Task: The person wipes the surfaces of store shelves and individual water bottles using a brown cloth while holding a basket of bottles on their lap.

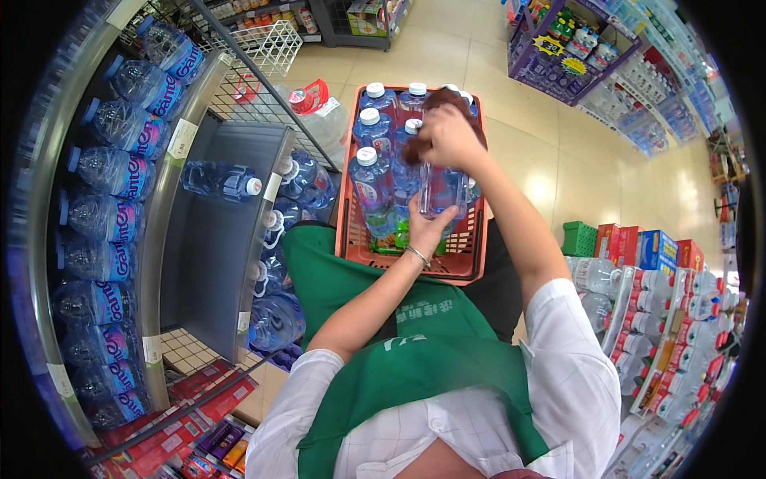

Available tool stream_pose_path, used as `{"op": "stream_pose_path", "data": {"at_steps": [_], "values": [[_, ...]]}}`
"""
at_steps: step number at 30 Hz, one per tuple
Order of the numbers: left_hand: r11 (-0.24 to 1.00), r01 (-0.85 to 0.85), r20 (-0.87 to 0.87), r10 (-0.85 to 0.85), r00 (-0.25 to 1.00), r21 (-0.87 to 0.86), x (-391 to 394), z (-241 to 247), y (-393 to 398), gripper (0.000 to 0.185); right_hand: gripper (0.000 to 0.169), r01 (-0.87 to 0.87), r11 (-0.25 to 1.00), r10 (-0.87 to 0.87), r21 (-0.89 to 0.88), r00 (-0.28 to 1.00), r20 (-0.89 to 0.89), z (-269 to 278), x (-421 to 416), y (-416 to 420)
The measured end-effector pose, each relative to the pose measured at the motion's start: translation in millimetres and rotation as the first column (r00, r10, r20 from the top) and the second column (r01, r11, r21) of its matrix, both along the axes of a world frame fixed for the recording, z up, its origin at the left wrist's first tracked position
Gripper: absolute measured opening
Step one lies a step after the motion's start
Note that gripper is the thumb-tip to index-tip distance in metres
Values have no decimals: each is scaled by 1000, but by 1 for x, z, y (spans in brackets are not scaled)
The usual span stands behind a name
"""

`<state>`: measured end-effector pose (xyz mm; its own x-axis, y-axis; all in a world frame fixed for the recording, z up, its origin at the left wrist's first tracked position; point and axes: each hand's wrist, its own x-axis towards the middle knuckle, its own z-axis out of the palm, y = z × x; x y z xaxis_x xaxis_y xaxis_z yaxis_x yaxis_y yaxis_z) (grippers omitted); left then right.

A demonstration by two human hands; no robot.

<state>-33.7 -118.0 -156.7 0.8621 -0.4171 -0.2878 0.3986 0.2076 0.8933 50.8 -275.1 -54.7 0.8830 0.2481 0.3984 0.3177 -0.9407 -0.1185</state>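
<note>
A red plastic shopping basket (467, 272) stands before me, holding several upright blue-tinted bottles with white caps, such as one bottle (371, 185) at its left. My left hand (429, 227) grips the lower part of a clear blue bottle (440, 185) above the basket. My right hand (450, 135) clutches a dark reddish-brown cloth (449, 102) at the upper end of that bottle; the hand is blurred and hides the cap. One similar bottle (218, 179) lies on its side on a grey metal shelf (197, 269) to the left. Green packets lie low in the basket.
Large water bottles (275, 320) stand beneath the shelf at left. Rows of bottles (116, 173) fill the shelf at far left. A large clear jug with a red handle (326, 120) stands beyond the wire divider. More stacked bottles (640, 323) and boxes (658, 248) are at right.
</note>
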Motion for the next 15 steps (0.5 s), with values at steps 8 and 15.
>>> {"op": "stream_pose_path", "data": {"at_steps": [8,15], "values": [[998,41,1,-41,999,-49,6,2,5,79,32,316,948,-318,-35,944,-93,-6,36,-22],[992,110,175,-98,980,-63,8,0,7,57,19,-19,987,31,162,997,-71,0,-58,49]]}}
